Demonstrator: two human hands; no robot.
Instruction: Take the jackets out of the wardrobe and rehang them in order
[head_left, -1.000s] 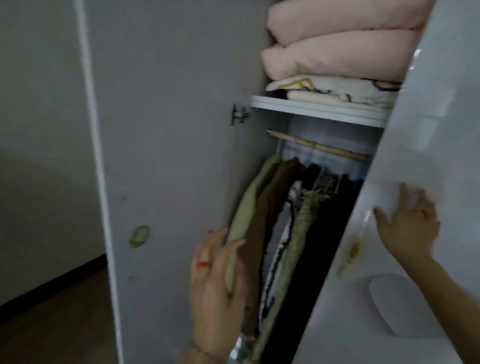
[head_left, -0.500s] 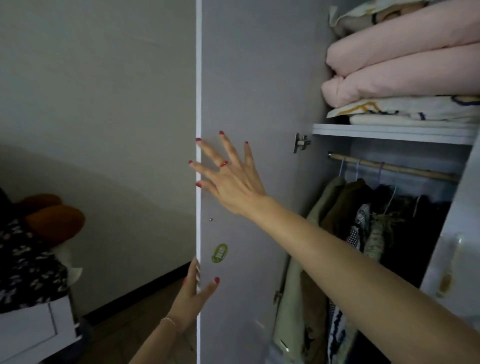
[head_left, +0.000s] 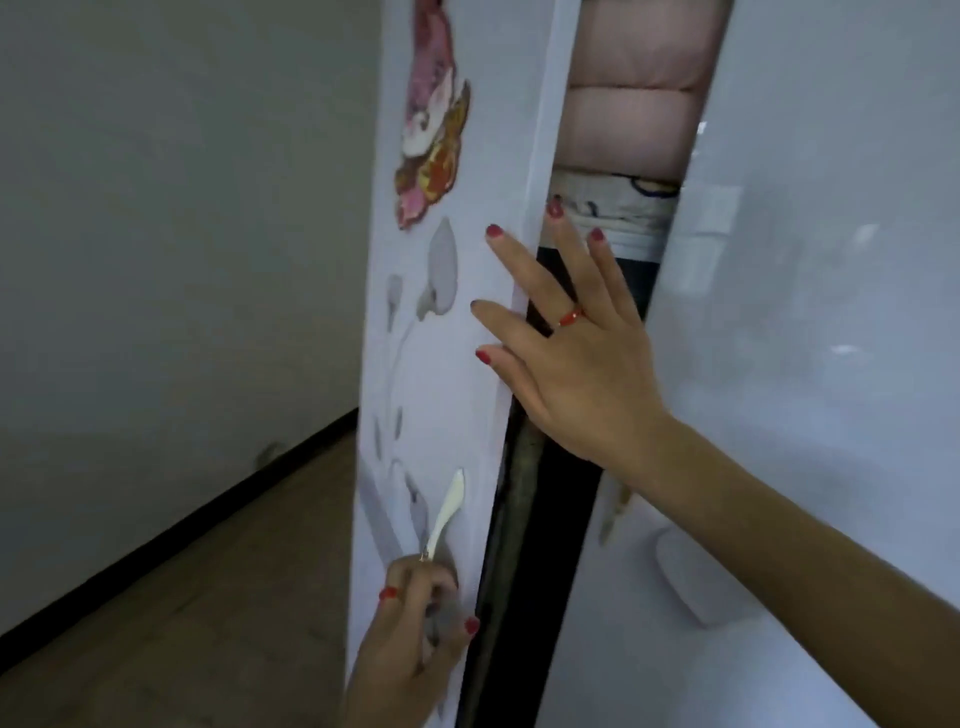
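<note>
In the head view, a grey wall (head_left: 182, 208) meets a wooden floor (head_left: 208, 597) left of the white wardrobe (head_left: 805, 364). Its left door (head_left: 441, 364) stands upright, nearly closed; only a dark strip of the jackets (head_left: 540, 519) shows in the gap. The right hand (head_left: 566, 358) lies flat, fingers spread, on the door's edge; the left hand (head_left: 415, 639) is closed round the door's handle (head_left: 447, 512).

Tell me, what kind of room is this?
Probably a bedroom. There's a white wardrobe door with a flower sticker, folded pink quilts stacked inside, and a wood floor beside it.
</note>
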